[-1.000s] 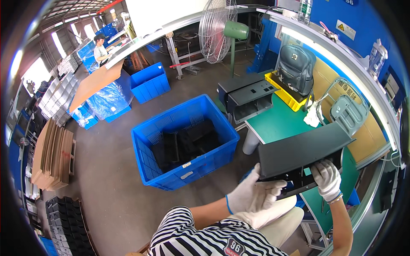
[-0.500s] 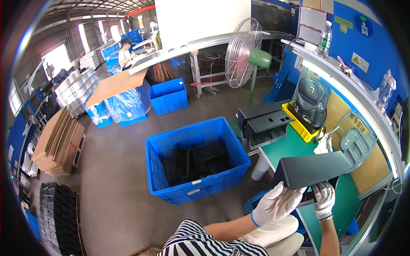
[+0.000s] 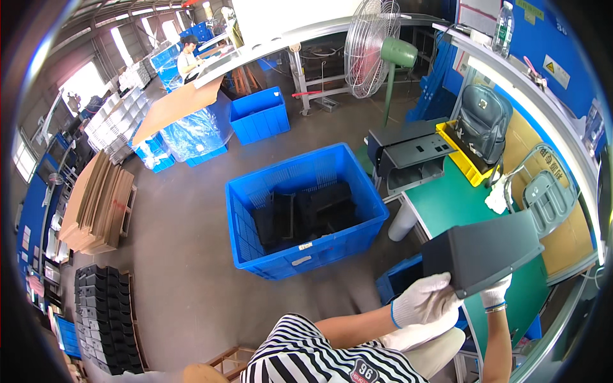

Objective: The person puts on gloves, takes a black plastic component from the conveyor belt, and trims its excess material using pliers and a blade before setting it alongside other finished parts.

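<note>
A dark grey-black plastic housing (image 3: 482,252), box-like with a broad smooth face, is held tilted over the right side of the workbench. My left hand (image 3: 426,299), in a white knitted glove, grips its near left corner, with the fingers closed at the edge. My right hand (image 3: 495,295), gloved too, holds it from below at the near edge; its fingers are mostly hidden behind the housing. Similar black housings (image 3: 414,156) are stacked on the far left end of the green bench top (image 3: 440,198). More black parts (image 3: 306,214) lie inside the large blue crate (image 3: 306,250).
A yellow tray (image 3: 469,167) with a black backpack (image 3: 484,124) stands on the bench, near a grey folding chair (image 3: 548,198). Beyond the crate is a green fan (image 3: 399,52). Cardboard sheets (image 3: 96,207) and stacked black parts (image 3: 105,313) stand left. Another person (image 3: 189,60) works far off.
The housing has tipped, its broad face turning more toward me, and now covers most of my right hand. Both hands have moved slightly. The whole view has shifted a little.
</note>
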### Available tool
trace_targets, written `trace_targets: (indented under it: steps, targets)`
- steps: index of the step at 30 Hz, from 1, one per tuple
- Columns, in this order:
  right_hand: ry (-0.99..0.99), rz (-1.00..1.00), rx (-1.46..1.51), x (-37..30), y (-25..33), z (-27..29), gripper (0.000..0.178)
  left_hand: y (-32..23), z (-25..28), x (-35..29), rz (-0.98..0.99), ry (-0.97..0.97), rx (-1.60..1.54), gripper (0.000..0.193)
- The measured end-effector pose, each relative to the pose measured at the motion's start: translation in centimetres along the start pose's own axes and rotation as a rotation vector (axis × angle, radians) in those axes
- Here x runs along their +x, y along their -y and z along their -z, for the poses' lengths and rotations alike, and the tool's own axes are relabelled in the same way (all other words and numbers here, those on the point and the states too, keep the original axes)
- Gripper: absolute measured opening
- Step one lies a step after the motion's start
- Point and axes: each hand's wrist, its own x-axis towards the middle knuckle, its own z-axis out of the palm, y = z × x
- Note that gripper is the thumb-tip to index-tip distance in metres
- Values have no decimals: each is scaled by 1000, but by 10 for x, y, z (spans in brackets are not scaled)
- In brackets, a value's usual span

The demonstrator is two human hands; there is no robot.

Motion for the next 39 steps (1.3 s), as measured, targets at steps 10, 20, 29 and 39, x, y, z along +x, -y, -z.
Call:
trace_targets:
  steps: [10,20,29,39]
  targets:
    - [-430,-160,143,-27,-13,-50,48,-11,22,-8,-65,-357,433,26]
    - [-109,-348,117,-11,23,-175,36,-49,22,-7,-277,-286,429,25]
    - [-353,-453,155,10,19,-210,20,-77,38,-14,-217,-239,493,27]
    - [-499,-300,104,81,22,-143,15,-70,126,65,84,-184,2482,43]
